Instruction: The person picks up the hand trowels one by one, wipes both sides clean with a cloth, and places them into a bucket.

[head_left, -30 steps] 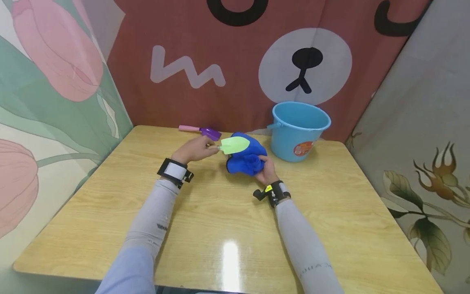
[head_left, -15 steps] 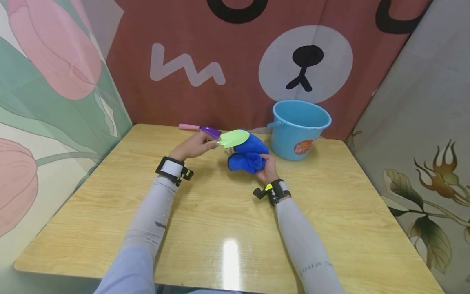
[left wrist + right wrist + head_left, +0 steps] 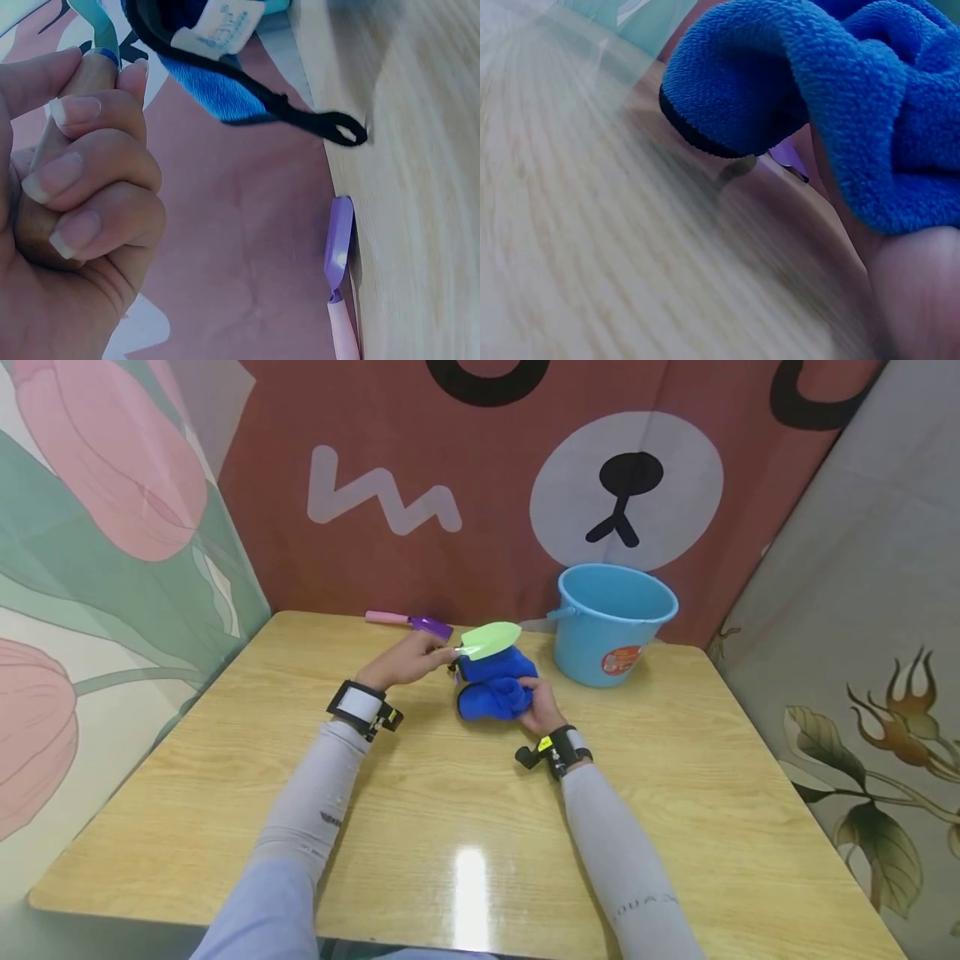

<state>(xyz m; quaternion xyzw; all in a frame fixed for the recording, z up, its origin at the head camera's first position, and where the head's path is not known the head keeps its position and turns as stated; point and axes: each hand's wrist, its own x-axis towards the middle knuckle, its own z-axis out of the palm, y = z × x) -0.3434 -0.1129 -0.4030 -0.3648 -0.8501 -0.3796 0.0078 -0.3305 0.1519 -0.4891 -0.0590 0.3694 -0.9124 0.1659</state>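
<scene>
My left hand (image 3: 408,658) grips a small green garden trowel (image 3: 491,640) by its wooden handle (image 3: 96,73), fingers curled round it in the left wrist view. The pale green blade points right and overlaps a blue cloth (image 3: 491,698) in the head view. That plush cloth has black edging, a white label (image 3: 225,28) and a black hanging loop (image 3: 341,129). At its right side my right hand (image 3: 542,706) holds it bunched, just over the table; folds hide most of these fingers in the right wrist view (image 3: 862,97).
A light blue bucket (image 3: 600,652) with an orange-red sticker stands at the back right of the wooden table (image 3: 405,827). By the back edge, left of the cloth, lies a purple shovel (image 3: 431,627) with a pink handle. A patterned curtain hangs behind.
The trowel has risen and shifted slightly right with my left hand. My right hand has drawn the cloth a little left and nearer. Bucket and purple shovel stay put.
</scene>
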